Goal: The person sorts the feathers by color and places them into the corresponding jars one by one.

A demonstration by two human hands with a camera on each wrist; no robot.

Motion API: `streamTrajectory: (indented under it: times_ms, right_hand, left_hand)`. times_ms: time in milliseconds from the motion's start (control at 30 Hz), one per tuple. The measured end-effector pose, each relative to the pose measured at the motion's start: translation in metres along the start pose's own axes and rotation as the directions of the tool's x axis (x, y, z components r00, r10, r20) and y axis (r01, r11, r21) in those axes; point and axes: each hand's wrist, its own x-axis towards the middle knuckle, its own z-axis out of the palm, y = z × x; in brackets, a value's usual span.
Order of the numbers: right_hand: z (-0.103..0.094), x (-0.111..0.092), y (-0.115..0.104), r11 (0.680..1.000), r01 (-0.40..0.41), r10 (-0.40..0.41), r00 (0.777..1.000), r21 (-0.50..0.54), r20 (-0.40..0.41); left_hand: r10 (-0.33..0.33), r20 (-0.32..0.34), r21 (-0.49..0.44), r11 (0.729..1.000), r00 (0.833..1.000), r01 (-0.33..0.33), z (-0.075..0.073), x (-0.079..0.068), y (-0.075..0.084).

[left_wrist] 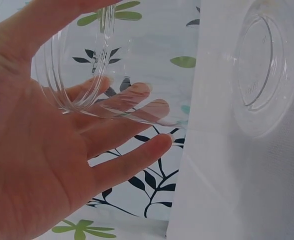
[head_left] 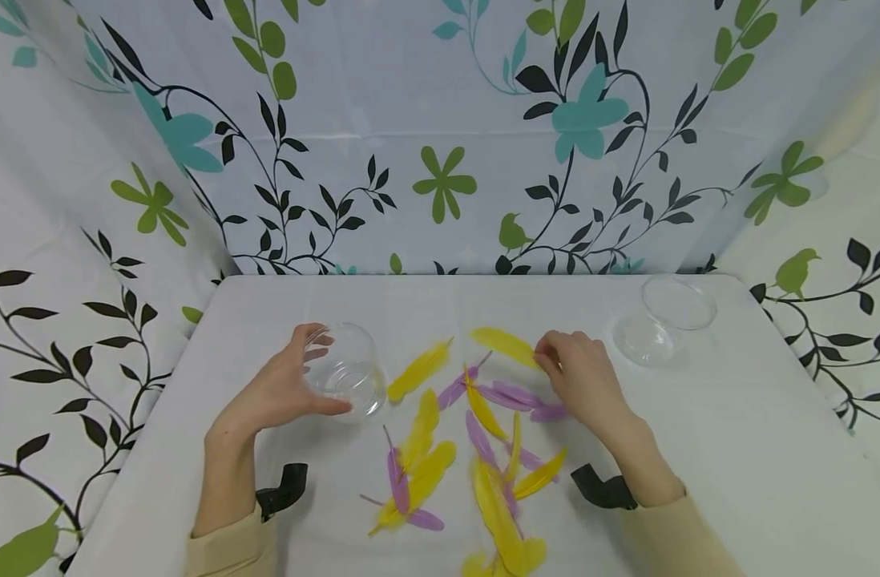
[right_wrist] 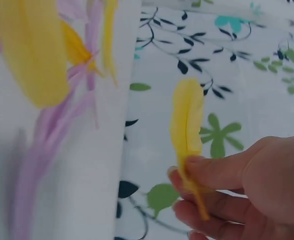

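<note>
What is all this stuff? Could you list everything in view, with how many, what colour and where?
Table: one, white, under everything
Cloth: number of pieces unclear, white with green, teal and black prints, behind and beside the table
Left cup: one, clear, left of the feathers
Right cup: one, clear, far right of the table
Yellow feathers: about ten, overlapping, yellow, mid-table, one pinched
Purple feathers: several, overlapping, light purple, among the yellow
Black pieces: two, black, at the wrists
Sleeves: two, beige, bottom edge
Left hand: one, bare, around the left cup
Right hand: one, bare, pinching a yellow feather
</note>
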Motion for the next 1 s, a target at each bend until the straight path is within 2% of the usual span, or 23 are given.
streamTrajectory:
  times_ms: [100, 167, 300, 433, 533, 633, 733, 800, 900, 1000]
  right_hand:
    - [-0.009, 0.011, -0.021, 0.994, 0.100, -0.101, 0.994, -0.034, -0.044]
    - [-0.016, 0.019, -0.039, 0.980, 0.192, -0.196, 0.978, -0.058, -0.078]
    - [-0.024, 0.033, -0.077, 0.918, 0.376, -0.391, 0.912, -0.127, -0.121]
    - [-0.022, 0.045, -0.114, 0.836, 0.497, -0.528, 0.844, -0.233, -0.094]
    - [-0.017, 0.054, -0.138, 0.776, 0.542, -0.577, 0.817, -0.323, -0.013]
    - [-0.010, 0.061, -0.158, 0.713, 0.576, -0.591, 0.801, -0.400, 0.100]
    - [0.003, 0.066, -0.171, 0.645, 0.614, -0.603, 0.775, -0.455, 0.192]
    - [0.014, 0.069, -0.175, 0.605, 0.640, -0.622, 0.751, -0.475, 0.221]
    - [0.032, 0.071, -0.180, 0.583, 0.660, -0.630, 0.735, -0.473, 0.249]
    - [0.046, 0.073, -0.184, 0.600, 0.665, -0.617, 0.738, -0.444, 0.272]
  left_hand:
    - [0.000, -0.008, 0.013, 1.000, 1.000, 0.000, -0.001, 0.001, -0.001]
    - [0.000, -0.010, 0.017, 1.000, 1.000, 0.000, -0.002, 0.001, -0.002]
    - [0.000, -0.014, 0.012, 1.000, 1.000, 0.000, -0.003, 0.001, -0.005]
    - [0.002, -0.016, 0.002, 1.000, 1.000, -0.002, -0.004, 0.002, -0.008]
    - [0.009, -0.015, -0.009, 1.000, 1.000, -0.009, -0.003, 0.003, -0.010]
    - [0.016, -0.017, -0.017, 1.000, 1.000, -0.016, -0.001, 0.004, -0.011]
    - [0.014, -0.017, -0.021, 1.000, 1.000, -0.014, 0.000, 0.006, -0.011]
    - [0.014, -0.015, -0.021, 1.000, 1.000, -0.014, 0.001, 0.006, -0.012]
    - [0.021, -0.013, -0.025, 0.999, 1.000, -0.021, 0.001, 0.006, -0.012]
    - [0.028, -0.014, -0.029, 0.999, 1.000, -0.029, 0.001, 0.005, -0.012]
